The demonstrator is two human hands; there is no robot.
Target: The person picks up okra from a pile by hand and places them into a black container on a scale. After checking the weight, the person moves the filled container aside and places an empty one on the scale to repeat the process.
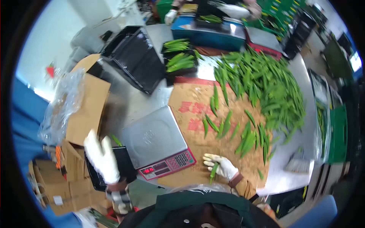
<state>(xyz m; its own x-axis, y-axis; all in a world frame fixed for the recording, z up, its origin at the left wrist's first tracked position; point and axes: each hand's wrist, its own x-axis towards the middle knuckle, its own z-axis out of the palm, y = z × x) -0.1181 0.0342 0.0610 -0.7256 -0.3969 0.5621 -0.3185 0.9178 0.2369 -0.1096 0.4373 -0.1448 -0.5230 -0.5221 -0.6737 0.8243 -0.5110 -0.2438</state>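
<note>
My left hand (102,159), in a white glove, is raised with its fingers spread and nothing in them. It is over the near edge of a black tray (121,163), where a green okra tip (116,140) shows at the far rim. My right hand (225,167), also gloved, is closed around an okra pod (214,173) above the cardboard sheet (182,181). Between my hands sits a weighing scale (154,133) with a bare metal plate and lit red digits. Several loose okra pods (247,142) lie on the cardboard just beyond my right hand.
A big okra heap (273,87) covers the far right of the table. Black trays of okra (180,62) and stacked black trays (135,57) stand at the back. A cardboard box (89,102) is on the left. Across the table, a co-worker's gloved hand (170,17) shows.
</note>
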